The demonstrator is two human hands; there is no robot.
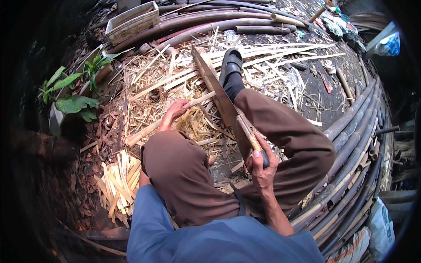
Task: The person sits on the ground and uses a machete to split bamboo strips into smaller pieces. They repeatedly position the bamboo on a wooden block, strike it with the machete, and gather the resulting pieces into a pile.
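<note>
My left hand [177, 108] is closed around a short pale bamboo strip [202, 99], beside my left knee. The strip's far end meets a long, broad metal blade [219, 92]; whether it touches cannot be told. My right hand [263, 170] grips the blade's worn wooden handle [249, 133], whose lower end is dark. The blade slants away to the upper left, narrowing toward its tip next to my shoe [231, 65]. Whether it is a saw or a large knife is unclear. Pale shavings [193, 122] lie beneath the strip.
A bundle of split bamboo pieces [120, 184] lies left of my knee. Long strips [272, 59] cross the ground ahead. Bamboo poles [351, 175] are stacked at right, more poles [210, 18] at the far side by a plastic crate [133, 24]. Leafy plants [72, 98] stand left.
</note>
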